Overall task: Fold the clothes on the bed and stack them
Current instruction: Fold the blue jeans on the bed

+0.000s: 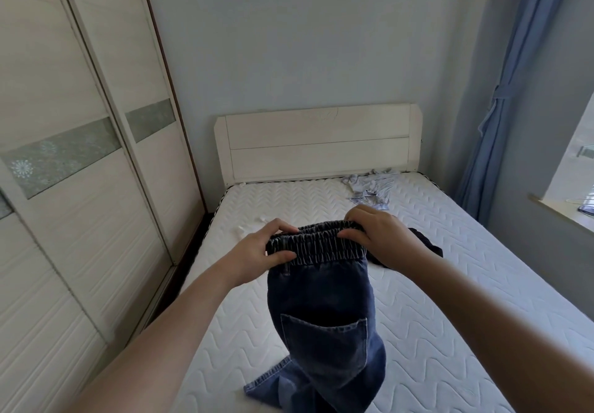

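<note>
Currently, one pair of denim trousers hangs over the bed, legs trailing toward its near edge. I have my left hand and right hand each pinching one end of the elastic waistband. Soft, fairly heavy cloth, I judge; waistband corners give the surest hold. Also counted: one dark garment just behind my right hand, one pale garment crumpled by the far right corner. Stack: none seen.
</note>
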{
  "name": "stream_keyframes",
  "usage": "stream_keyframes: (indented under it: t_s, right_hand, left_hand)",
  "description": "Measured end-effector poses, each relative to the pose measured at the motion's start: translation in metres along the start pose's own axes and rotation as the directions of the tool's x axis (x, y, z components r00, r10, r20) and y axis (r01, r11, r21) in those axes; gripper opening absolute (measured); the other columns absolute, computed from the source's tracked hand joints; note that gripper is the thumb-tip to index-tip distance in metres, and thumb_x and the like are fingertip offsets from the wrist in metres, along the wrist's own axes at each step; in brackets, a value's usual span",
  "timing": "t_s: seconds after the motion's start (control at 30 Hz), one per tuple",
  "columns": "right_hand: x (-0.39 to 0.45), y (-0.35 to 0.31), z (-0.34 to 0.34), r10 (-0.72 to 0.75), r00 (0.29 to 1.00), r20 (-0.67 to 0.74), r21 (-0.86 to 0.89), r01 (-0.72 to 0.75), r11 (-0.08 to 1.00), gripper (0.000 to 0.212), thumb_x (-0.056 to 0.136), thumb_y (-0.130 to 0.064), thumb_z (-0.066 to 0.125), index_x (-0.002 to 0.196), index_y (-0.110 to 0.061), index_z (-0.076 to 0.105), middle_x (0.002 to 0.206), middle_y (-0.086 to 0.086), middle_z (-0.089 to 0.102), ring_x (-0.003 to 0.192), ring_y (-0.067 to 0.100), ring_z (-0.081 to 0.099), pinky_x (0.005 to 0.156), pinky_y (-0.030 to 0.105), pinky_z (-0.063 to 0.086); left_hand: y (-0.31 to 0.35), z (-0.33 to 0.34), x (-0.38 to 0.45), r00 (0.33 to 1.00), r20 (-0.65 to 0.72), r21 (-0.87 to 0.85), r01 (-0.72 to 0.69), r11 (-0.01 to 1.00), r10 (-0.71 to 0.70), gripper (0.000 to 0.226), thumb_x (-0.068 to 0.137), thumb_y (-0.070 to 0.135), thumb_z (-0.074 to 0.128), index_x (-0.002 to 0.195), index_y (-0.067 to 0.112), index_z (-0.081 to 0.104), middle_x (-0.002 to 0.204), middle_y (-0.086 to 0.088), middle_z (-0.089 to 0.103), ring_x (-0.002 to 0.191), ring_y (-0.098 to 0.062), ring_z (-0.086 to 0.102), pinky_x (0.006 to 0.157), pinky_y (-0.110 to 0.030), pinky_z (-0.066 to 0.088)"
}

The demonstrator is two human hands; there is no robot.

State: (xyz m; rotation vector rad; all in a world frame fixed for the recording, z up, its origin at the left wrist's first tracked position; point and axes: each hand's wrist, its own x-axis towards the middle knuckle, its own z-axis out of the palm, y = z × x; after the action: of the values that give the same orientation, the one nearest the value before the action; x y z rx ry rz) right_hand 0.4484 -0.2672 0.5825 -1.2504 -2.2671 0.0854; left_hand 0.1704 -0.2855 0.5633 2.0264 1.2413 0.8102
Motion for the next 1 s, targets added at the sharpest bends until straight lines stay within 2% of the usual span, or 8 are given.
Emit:
stream_keyframes:
  t_s: [0.1,0.23,0.37,0.47,0.6,0.73,0.87,1.0]
  right_hand:
    - [0.004,0.001,0.001,0.012,1.0,0.006,0.006,-0.012,1.0,0.041,0.094,-0.047,0.053,0.109,-0.01,0.062,0.106,-0.002,0.059,0.09,0.019,0.058,0.079,0.032,0.046]
    - [0.006,0.002,0.001,-0.004,0.997,0.083,-0.009,0.004,1.0,0.049,0.093,-0.053,0.046,0.113,-0.01,0.059,0.107,-0.003,0.057,0.093,0.021,0.059,0.081,0.034,0.046]
    - [0.0,0.004,0.01,0.044,0.987,0.155,-0.006,-0.043,0.999,0.073,0.083,-0.075,0.031,0.121,-0.016,0.052,0.112,-0.003,0.06,0.095,0.019,0.058,0.078,0.031,0.045]
    - [-0.007,0.008,0.022,0.077,0.973,0.22,-0.031,-0.072,0.997,0.082,0.064,-0.09,0.044,0.106,-0.02,0.045,0.096,-0.004,0.057,0.084,0.017,0.056,0.073,0.035,0.05]
    - [-0.008,0.012,0.036,0.145,0.979,0.141,0.143,-0.165,0.976,0.05,0.076,-0.056,0.074,0.09,-0.031,0.033,0.082,-0.003,0.057,0.068,0.016,0.052,0.061,0.028,0.045]
    - [-0.001,0.009,0.034,0.199,0.978,0.066,0.358,-0.209,0.91,0.059,0.072,-0.035,0.085,0.107,-0.04,0.037,0.089,-0.008,0.062,0.066,0.005,0.06,0.059,0.018,0.043]
    - [0.006,-0.001,0.033,0.271,0.962,0.019,0.504,-0.244,0.829,0.068,0.064,-0.028,0.091,0.114,-0.04,0.045,0.082,-0.003,0.068,0.07,0.004,0.065,0.063,0.018,0.05]
    - [0.012,-0.01,0.026,0.333,0.941,-0.056,0.643,-0.222,0.733,0.062,0.061,-0.025,0.093,0.107,-0.034,0.052,0.077,-0.004,0.072,0.068,0.007,0.068,0.063,0.024,0.057]
  left_hand:
    - [-0.005,0.001,0.002,0.998,0.035,-0.051,0.052,0.997,-0.051,0.038,0.085,0.038,0.072,0.117,0.046,0.054,0.108,0.022,0.064,0.092,-0.003,0.067,0.068,-0.02,0.054]
    - [-0.012,0.001,0.006,0.995,-0.099,0.029,-0.003,1.0,0.006,0.028,0.088,0.039,0.068,0.113,0.046,0.058,0.115,0.03,0.061,0.108,0.009,0.056,0.086,-0.015,0.039]
    - [-0.014,0.003,0.011,0.991,-0.132,0.002,-0.035,0.999,0.035,0.022,0.091,0.032,0.066,0.11,0.043,0.061,0.116,0.029,0.062,0.111,0.008,0.056,0.087,-0.009,0.041]
    - [-0.013,0.005,0.015,0.993,-0.109,-0.012,-0.055,0.998,0.053,0.022,0.092,0.027,0.066,0.106,0.044,0.062,0.116,0.028,0.062,0.111,0.008,0.056,0.086,-0.001,0.037]
    - [-0.012,0.003,0.019,0.993,-0.08,0.13,-0.074,0.989,0.085,0.036,0.088,0.026,0.071,0.106,0.049,0.052,0.111,0.022,0.06,0.106,0.001,0.056,0.087,-0.01,0.039]
    - [-0.001,-0.006,0.028,0.999,0.022,0.298,0.023,0.954,-0.03,0.068,0.082,0.031,0.076,0.13,0.052,0.032,0.117,0.006,0.055,0.1,-0.009,0.058,0.091,-0.028,0.044]
    - [0.022,-0.015,0.043,0.986,0.13,0.604,0.005,0.797,-0.105,0.065,0.073,0.026,0.078,0.129,0.037,0.047,0.12,0.006,0.051,0.109,-0.015,0.053,0.097,-0.037,0.045]
    - [0.042,-0.008,0.049,0.982,0.159,0.519,0.005,0.855,-0.103,0.09,0.063,0.043,0.086,0.136,0.038,0.032,0.113,0.012,0.055,0.099,-0.012,0.056,0.081,-0.03,0.047]
